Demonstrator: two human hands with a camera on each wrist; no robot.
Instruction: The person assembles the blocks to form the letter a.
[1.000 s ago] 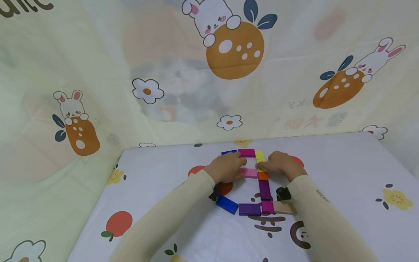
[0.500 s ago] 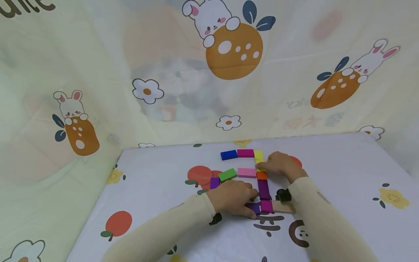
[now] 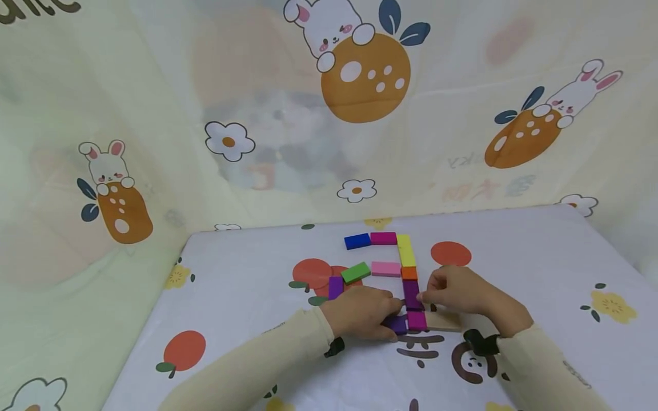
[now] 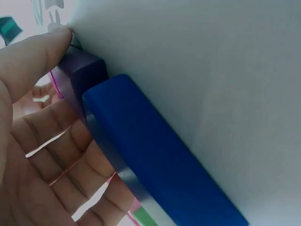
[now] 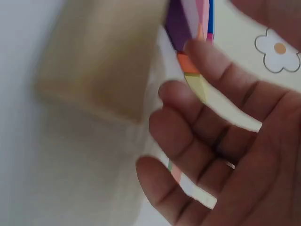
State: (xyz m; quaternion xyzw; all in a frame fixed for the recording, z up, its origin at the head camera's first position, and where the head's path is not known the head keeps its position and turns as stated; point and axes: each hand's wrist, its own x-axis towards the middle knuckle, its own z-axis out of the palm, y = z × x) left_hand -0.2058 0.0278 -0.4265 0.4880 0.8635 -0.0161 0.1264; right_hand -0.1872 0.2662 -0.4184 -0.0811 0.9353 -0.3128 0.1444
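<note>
My left hand (image 3: 360,313) pinches a purple block (image 3: 397,325) in the front row; in the left wrist view the thumb is on one side and fingers on the other. A blue block (image 4: 141,141) lies end-on to it, hidden by the hand in the head view. My right hand (image 3: 465,291) has its index fingertip at the side of a dark purple block (image 3: 412,294), fingers loosely bent. In front of that block lies a magenta block (image 3: 417,321), with a beige block (image 3: 443,322) to its right, large and blurred in the right wrist view.
Behind the dark purple block an orange block (image 3: 409,273) and a yellow block (image 3: 406,250) continue the column. Leftward lie pink (image 3: 386,269), green (image 3: 356,273) and purple (image 3: 336,287) blocks. A magenta block (image 3: 383,238) and a blue block (image 3: 357,241) form the back row.
My left hand has come forward from the middle row to the front row's purple block. My right hand has left the yellow block and moved forward beside the dark purple one.
</note>
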